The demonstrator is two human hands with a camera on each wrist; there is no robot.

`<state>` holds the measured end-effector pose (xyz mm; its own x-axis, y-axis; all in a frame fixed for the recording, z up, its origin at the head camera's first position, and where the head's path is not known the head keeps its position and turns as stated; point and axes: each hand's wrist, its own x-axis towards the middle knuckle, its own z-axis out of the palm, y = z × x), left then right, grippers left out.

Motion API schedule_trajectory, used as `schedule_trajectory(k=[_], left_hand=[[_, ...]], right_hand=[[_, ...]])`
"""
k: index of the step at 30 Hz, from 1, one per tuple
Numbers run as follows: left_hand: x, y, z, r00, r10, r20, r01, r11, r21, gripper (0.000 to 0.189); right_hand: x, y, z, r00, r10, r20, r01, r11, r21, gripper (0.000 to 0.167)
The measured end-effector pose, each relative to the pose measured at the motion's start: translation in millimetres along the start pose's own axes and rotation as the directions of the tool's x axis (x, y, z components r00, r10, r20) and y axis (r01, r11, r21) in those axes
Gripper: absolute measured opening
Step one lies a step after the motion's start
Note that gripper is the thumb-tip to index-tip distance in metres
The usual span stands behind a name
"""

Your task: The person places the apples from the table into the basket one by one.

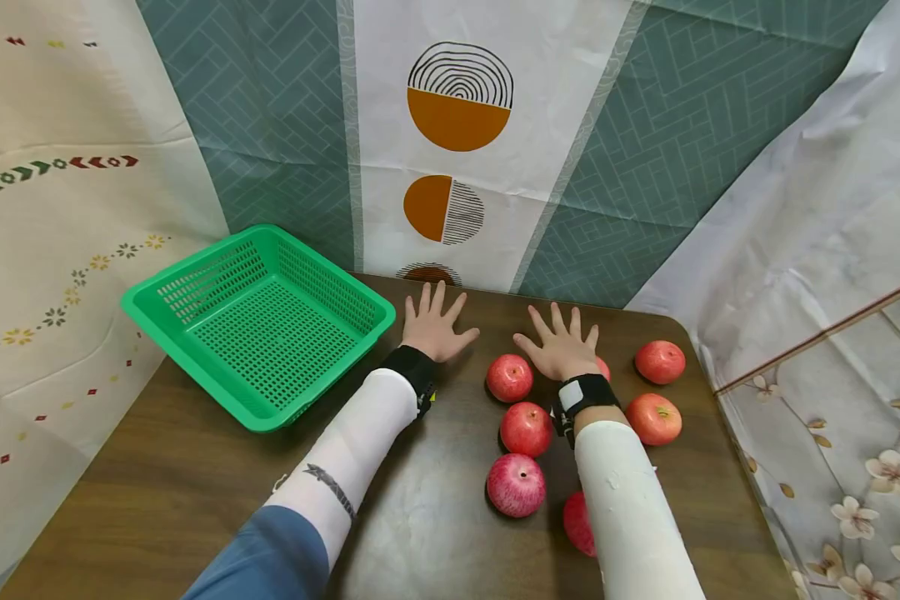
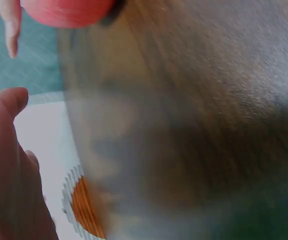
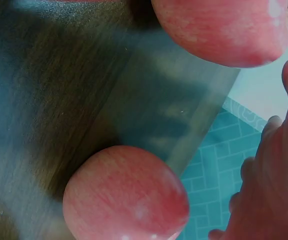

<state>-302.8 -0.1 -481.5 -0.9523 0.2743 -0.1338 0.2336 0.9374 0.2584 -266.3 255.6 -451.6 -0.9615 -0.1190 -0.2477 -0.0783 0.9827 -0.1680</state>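
My left hand (image 1: 432, 327) is spread with straight fingers over the far part of the table, just right of a green plastic basket (image 1: 322, 379), and holds nothing. The right hand (image 1: 562, 346), also spread and holding nothing, is among red apples. Nearest to it are an apple (image 1: 509, 378) on its left and another (image 1: 603, 367) mostly hidden behind it. Two more apples, one (image 1: 527, 429) above the other (image 1: 516, 485), lie left of the right wrist. In the right wrist view, apples (image 3: 126, 195) sit beside that hand (image 3: 269, 170). Whether either palm touches the table, I cannot tell.
Further apples lie at the right: one (image 1: 660, 362) near the far corner, a yellowish-red one (image 1: 653, 418) below it, and one (image 1: 579, 523) partly under the right forearm. The brown wooden table (image 1: 450, 517) meets a patterned cloth (image 1: 457, 208) at its back edge.
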Motion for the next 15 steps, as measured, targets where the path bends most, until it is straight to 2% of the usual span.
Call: schedule_trajectory(k=[6, 12, 15], left_hand=[[-19.4, 5.4, -30.8, 0.996, 0.082, 0.047, -0.080, 0.996, -0.046, 0.080], [-43.8, 9.4, -72.1, 0.974, 0.197, 0.116, -0.189, 0.979, -0.071, 0.074], [-61.0, 1.8, -92.0, 0.965, 0.219, 0.145, -0.209, 0.975, -0.079, 0.071]], right_hand=[[-5.2, -4, -6, 0.999, -0.040, 0.002, 0.040, 0.998, 0.042, 0.086], [-14.6, -4, -16, 0.994, -0.107, -0.019, 0.108, 0.986, 0.127, 0.076], [-19.7, -4, -19, 0.990, -0.138, -0.014, 0.139, 0.976, 0.165, 0.075]])
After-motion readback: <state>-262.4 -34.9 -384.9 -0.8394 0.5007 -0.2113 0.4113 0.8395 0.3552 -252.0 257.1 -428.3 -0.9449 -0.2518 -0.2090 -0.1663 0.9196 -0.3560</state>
